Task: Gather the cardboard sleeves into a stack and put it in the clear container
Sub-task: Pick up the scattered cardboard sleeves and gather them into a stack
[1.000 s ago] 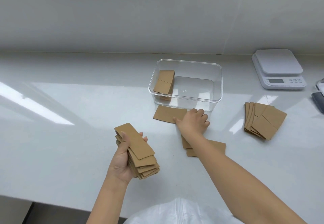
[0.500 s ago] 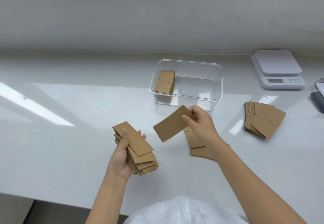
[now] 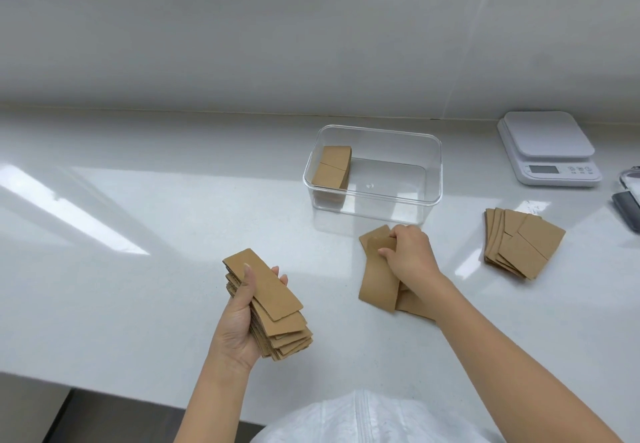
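My left hand (image 3: 239, 321) grips a fanned stack of brown cardboard sleeves (image 3: 277, 307) above the white counter, thumb across the top sleeve. To its right my right hand (image 3: 410, 255) is closed on the far end of a small pile of sleeves (image 3: 379, 276) lying on the counter just in front of the clear container (image 3: 433, 172). The container holds one bundle of sleeves (image 3: 332, 167) leaning against its left wall. Another fanned pile of sleeves (image 3: 523, 245) lies on the counter to the right.
A white kitchen scale (image 3: 549, 151) stands at the back right. A dark object with a clear lid (image 3: 628, 207) pokes in at the right edge. A white tiled wall rises behind the counter. The counter's front edge runs close to my body.
My right hand carried the single lifted sleeve back down and laid it on the small pile in front of the container. The left hand's stack stayed in place.
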A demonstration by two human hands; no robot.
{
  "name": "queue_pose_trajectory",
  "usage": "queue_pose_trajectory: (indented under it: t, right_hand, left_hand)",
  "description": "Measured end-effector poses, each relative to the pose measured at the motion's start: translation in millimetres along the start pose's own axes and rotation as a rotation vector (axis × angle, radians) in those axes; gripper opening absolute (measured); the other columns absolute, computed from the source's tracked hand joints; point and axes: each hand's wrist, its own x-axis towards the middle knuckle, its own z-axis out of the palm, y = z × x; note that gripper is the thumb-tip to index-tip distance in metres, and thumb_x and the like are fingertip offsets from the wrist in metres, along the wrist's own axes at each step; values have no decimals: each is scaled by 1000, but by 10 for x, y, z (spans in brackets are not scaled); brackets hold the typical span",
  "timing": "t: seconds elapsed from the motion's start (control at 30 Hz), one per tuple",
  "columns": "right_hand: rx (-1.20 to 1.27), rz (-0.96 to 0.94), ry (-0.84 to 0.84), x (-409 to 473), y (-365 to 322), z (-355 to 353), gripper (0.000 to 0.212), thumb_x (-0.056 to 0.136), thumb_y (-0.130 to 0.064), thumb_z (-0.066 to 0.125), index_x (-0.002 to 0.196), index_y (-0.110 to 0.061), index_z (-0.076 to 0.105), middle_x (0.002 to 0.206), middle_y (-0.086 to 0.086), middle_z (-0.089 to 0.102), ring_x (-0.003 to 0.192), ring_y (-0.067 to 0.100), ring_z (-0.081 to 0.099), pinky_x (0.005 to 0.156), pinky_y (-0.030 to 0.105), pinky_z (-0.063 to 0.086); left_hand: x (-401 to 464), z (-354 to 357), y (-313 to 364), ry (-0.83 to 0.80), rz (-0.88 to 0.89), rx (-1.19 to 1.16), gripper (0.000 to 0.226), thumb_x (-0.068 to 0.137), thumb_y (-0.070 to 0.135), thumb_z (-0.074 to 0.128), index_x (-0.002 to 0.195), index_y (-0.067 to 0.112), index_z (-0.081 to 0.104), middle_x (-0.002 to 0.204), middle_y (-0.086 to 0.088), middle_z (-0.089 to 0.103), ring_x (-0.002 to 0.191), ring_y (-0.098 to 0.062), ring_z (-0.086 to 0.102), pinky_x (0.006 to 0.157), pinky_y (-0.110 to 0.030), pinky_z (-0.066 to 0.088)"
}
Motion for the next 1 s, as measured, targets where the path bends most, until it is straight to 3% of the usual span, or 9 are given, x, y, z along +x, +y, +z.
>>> queue_pose_trajectory:
  t: [0.17,0.33,0.4,0.5,0.57,0.67,0.77,0.87,1.0]
  right_hand:
    - [2,-24,-46,27,-140,23,25,89,-10,56,112,-2,51,119,18,51,105,32,52,80,32,40]
    - [433,-16,-72,-50,-94,-183,29,81,-12,67,102,-20,49,96,9,60,80,23,55,58,28,42]
    - [490,-16,-136,-123,1,-371,34,79,-12,71,103,-24,50,80,3,62,71,19,57,57,26,42]
    - [362,-103,-295,-242,154,-706,22,78,-9,72,91,-21,60,64,-5,60,63,14,55,60,25,44]
    - [155,-180,-408,-298,210,-873,16,79,-12,71,86,-25,64,75,-6,63,68,11,55,64,23,44]
    - [-185,-248,-511,-360,230,-958,18,82,-15,66,98,-24,67,88,-16,54,81,9,52,66,20,42]
    - [-330,-255,-511,-381,210,-810,22,81,-11,65,99,-21,66,88,-12,50,88,15,52,68,23,44]
    - [-377,-276,-453,-361,216,-529,21,77,-7,65,92,-22,62,91,-5,49,93,22,53,76,32,46]
    - [-424,-307,-364,-371,214,-283,28,82,-18,65,108,-15,54,106,3,45,105,24,43,80,29,36]
  left_hand:
    - [-38,-86,-14,2,0,10,37,84,43,53,99,10,62,77,-3,77,69,-12,73,58,-35,60]
    - [-28,-109,3,-14,-2,12,46,73,43,59,102,9,63,82,-3,77,71,-12,73,57,-34,60]
    - [-15,-127,4,-17,1,18,47,72,44,60,103,9,63,82,-4,77,72,-12,73,57,-34,59]
    - [9,-130,-12,-20,-13,25,46,72,44,60,101,9,64,81,-4,76,70,-12,73,57,-33,59]
    - [23,-100,-37,-22,-24,35,47,67,44,64,99,10,66,82,-3,76,71,-12,73,57,-33,59]
    - [39,0,-96,-37,-47,61,52,55,47,75,93,12,72,83,-2,77,73,-12,73,58,-35,60]
    - [31,64,-111,-48,-61,101,63,50,48,80,99,11,66,85,-3,77,73,-13,73,60,-35,60]
    - [51,39,-123,-47,-52,107,101,20,48,92,109,11,63,100,-3,75,81,-15,73,60,-36,59]
    - [46,-45,-137,-38,-49,114,109,18,50,92,115,10,62,108,-7,71,84,-17,72,61,-36,59]
